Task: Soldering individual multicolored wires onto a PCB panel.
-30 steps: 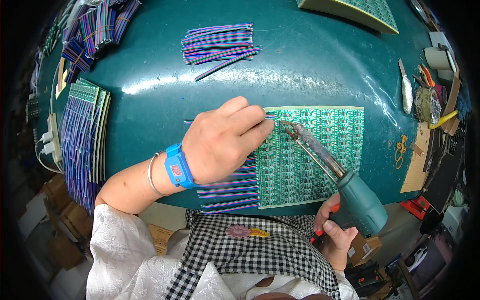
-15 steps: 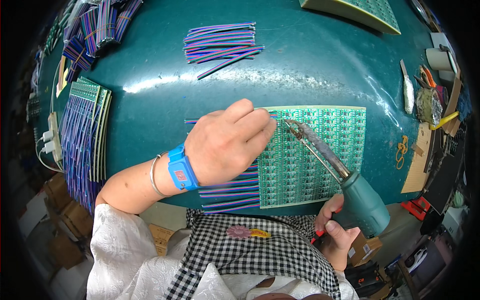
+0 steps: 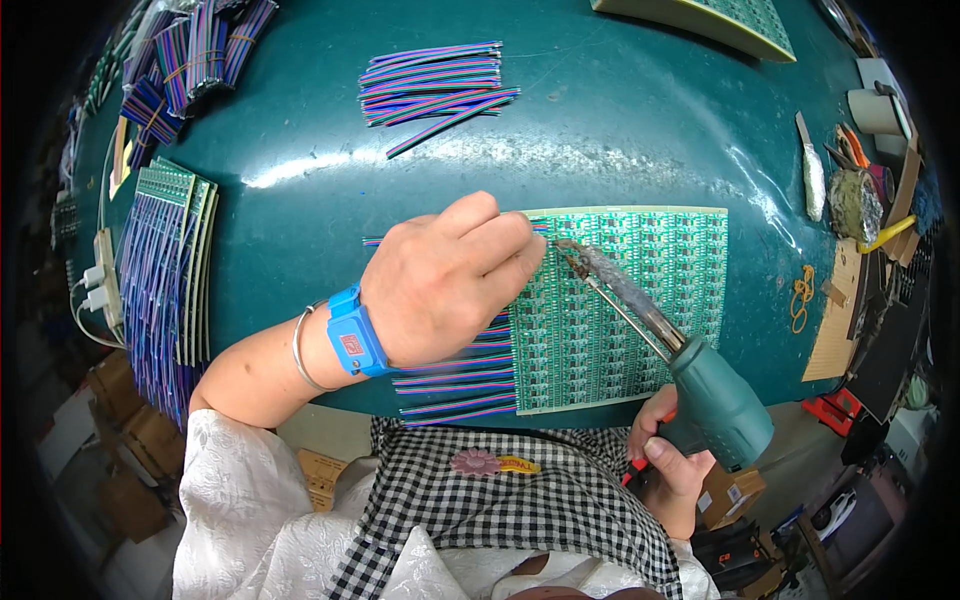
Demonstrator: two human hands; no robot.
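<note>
My left hand (image 3: 448, 278), wearing a blue wrist strap (image 3: 354, 335), is closed in a pinch at the upper left edge of a green circuit board panel (image 3: 640, 320). A striped ribbon wire (image 3: 372, 242) runs under the hand, its far end showing at the fingertips. My right hand (image 3: 672, 445) grips a green soldering gun (image 3: 722, 400). The gun's dark tip points at the board just right of my left fingertips; exact contact cannot be made out. Several striped wires (image 3: 455, 384) stick out from the panel's left edge, partly hidden by my left hand.
Loose ribbon wires (image 3: 435, 85) lie at the table's back. Bundled wires (image 3: 205, 50) fill the far left, above stacked wired boards (image 3: 165, 270). Another board stack (image 3: 700, 25) stands at the back right. A knife (image 3: 811, 170), rubber bands (image 3: 803, 298) and cardboard (image 3: 830, 320) are on the right.
The soldering gun's tip has shifted slightly left, closer to my left fingertips. The left hand keeps its pinch at the board's edge. The whole view has shifted a little.
</note>
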